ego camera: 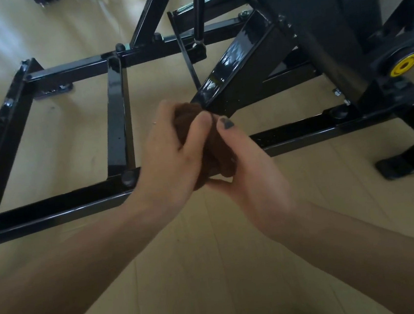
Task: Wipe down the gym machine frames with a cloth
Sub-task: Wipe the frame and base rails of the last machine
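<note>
No writing can be read on the glossy black steel gym machine frame (117, 115). The left hand (172, 155) and right hand (249, 178) both grip a bunched brown cloth (216, 161) between them, just below the frame's slanted black beam (238, 71).

Glossy pale wooden floor (58, 136), soft light reflections across it.

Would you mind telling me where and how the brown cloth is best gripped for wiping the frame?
Grip the brown cloth around its bunched middle, coming from the near side with the palm behind it. It is wadded into a ball between the left hand and right hand, so its far end stays free to meet the slanted black beam.
</note>
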`<action>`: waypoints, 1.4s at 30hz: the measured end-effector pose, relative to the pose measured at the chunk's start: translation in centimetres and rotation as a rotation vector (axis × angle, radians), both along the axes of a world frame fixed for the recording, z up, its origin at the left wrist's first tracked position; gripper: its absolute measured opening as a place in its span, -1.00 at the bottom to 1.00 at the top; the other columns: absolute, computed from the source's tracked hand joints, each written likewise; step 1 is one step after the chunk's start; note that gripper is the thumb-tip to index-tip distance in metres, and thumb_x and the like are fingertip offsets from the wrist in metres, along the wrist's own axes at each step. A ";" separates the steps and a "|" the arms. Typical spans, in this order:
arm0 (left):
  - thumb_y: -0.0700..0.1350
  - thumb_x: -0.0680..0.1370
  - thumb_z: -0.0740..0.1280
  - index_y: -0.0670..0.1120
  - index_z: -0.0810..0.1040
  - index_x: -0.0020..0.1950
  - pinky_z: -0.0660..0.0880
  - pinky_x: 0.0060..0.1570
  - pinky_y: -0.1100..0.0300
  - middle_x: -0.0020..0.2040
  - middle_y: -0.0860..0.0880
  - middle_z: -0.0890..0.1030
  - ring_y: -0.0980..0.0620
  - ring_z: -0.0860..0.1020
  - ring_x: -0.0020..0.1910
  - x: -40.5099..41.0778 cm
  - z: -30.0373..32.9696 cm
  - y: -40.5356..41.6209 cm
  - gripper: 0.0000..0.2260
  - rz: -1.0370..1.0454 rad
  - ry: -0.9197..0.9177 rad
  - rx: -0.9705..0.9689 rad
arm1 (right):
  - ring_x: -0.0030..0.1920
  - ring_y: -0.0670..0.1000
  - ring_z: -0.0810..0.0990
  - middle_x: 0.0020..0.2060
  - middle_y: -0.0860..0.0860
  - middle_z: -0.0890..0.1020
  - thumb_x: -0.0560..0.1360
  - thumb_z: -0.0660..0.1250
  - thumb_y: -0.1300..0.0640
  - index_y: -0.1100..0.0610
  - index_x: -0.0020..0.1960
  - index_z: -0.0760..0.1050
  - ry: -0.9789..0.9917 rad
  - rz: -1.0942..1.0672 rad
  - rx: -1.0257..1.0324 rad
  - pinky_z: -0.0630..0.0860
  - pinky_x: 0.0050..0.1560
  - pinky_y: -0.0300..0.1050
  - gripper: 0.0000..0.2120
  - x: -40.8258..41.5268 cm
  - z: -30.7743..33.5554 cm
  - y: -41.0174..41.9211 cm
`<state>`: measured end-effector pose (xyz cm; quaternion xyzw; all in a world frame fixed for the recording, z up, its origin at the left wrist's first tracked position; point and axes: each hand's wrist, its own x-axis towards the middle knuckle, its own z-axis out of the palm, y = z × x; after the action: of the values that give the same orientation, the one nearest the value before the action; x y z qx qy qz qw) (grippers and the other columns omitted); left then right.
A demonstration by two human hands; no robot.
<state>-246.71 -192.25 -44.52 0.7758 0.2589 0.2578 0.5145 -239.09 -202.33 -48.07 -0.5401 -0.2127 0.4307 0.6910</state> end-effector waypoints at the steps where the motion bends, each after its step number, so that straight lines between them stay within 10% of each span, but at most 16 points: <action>1: 0.08 0.67 0.20 0.04 0.43 0.22 0.58 -0.21 0.37 0.07 0.05 0.55 0.26 0.59 -0.03 0.4 0.3 -0.9 -0.81 -0.026 -0.014 -0.083 | 0.32 -0.01 0.59 0.32 -0.03 0.59 0.51 0.27 -0.30 -0.13 0.50 0.40 -0.023 -0.019 0.005 0.59 0.28 0.13 -0.40 -0.1 0.5 -0.1; 6: 0.42 0.58 0.05 0.20 0.62 0.10 0.50 0.26 -0.04 0.05 0.08 0.68 0.13 0.64 0.08 1.9 0.2 -3.0 -0.53 -0.077 0.025 -0.462 | 0.04 -0.23 0.66 0.01 -0.27 0.66 0.44 0.29 -0.27 -0.22 0.37 0.43 -0.131 -0.235 0.013 0.61 -0.11 -0.34 -0.49 -0.1 1.5 -1.5; 10: 0.27 0.68 -0.01 0.06 0.57 0.08 0.51 -0.02 0.20 -0.01 0.01 0.58 0.16 0.57 -0.04 2.4 0.6 -1.3 -0.56 -0.269 0.152 0.277 | -0.08 -0.07 0.73 -0.09 -0.15 0.71 0.61 0.31 -0.15 -0.07 0.23 0.52 -0.070 -0.418 -0.050 0.65 -0.13 -0.12 -0.75 0.9 1.4 -2.0; 13: 0.17 0.70 0.05 -0.03 0.49 0.18 0.38 -0.17 0.30 -0.06 0.03 0.52 0.17 0.51 -0.16 2.8 0.7 3.2 -0.64 -0.039 0.158 0.572 | 0.01 0.08 0.73 0.00 -0.04 0.70 0.63 0.29 -0.18 -0.12 0.14 0.53 -0.072 -0.528 -0.053 0.69 0.03 0.12 -0.82 2.3 1.7 -2.4; 17: 0.24 0.69 0.06 0.06 0.22 0.56 0.45 0.17 0.07 0.40 -0.11 0.41 -0.04 0.45 0.31 3.2 -2.2 7.3 -0.51 -0.148 0.360 0.448 | 0.11 -0.04 0.62 0.08 -0.09 0.60 0.61 0.20 -0.27 -0.13 0.21 0.48 -0.179 -0.678 -0.019 0.59 0.06 -0.03 -0.70 4.0 3.5 -1.7; 20: 0.28 0.66 0.02 0.14 0.25 0.45 0.50 -0.10 0.15 0.19 -0.03 0.48 -0.11 0.55 0.15 3.4 -4.9 6.6 -0.58 -0.237 0.328 0.105 | 0.15 -0.06 0.56 0.17 -0.05 0.52 0.56 0.16 -0.30 -0.09 0.34 0.38 -0.338 -0.681 -0.035 0.57 0.14 0.01 -0.56 4.3 3.9 -0.1; 28: 0.30 0.60 -0.01 0.08 0.31 0.31 0.45 -0.28 0.35 -0.01 0.00 0.48 0.10 0.51 -0.15 3.9 -5.7 6.8 -0.58 -0.217 0.249 0.116 | 0.34 0.13 0.36 0.38 0.13 0.26 0.59 0.26 -0.19 0.15 0.62 0.01 -0.696 -0.816 -0.103 0.56 0.24 0.06 -0.22 2.4 -0.3 5.1; 32: 0.23 0.68 -0.04 0.12 0.37 0.21 0.48 -0.07 0.28 0.04 0.05 0.51 0.17 0.54 -0.03 4.1 -5.9 7.1 -0.69 -0.177 0.257 0.063 | 0.32 0.01 0.38 0.35 0.12 0.29 0.62 0.31 -0.08 0.28 0.59 0.06 -0.691 -0.773 -0.108 0.49 0.26 -0.21 -0.25 0.8 -3.0 6.5; 38: 0.17 0.73 -0.09 0.11 0.42 0.22 0.41 0.01 0.25 0.10 0.00 0.56 0.11 0.55 0.08 4.2 -5.4 6.7 -0.66 -0.144 0.254 -0.165 | 0.19 -0.23 0.44 0.26 -0.06 0.36 0.68 0.20 -0.09 -0.05 0.43 0.16 -0.457 -0.339 -0.164 0.48 0.00 -0.44 -0.60 -2.0 -8.8 7.1; 42: 0.12 0.75 -0.06 0.25 0.39 0.16 0.43 0.22 0.11 0.13 0.05 0.53 0.12 0.52 0.14 4.1 -5.4 6.4 -0.76 -0.158 0.227 -0.172 | 0.17 -0.20 0.51 0.25 -0.07 0.45 0.68 0.19 -0.11 -0.16 0.33 0.25 -0.416 -0.323 -0.165 0.55 0.08 -0.26 -0.74 -0.5 -8.0 5.2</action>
<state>-242.63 -185.84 -49.92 0.7709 0.2749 0.1040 0.5651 -239.60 -197.17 -56.07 -0.6984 -0.2257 0.2106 0.6458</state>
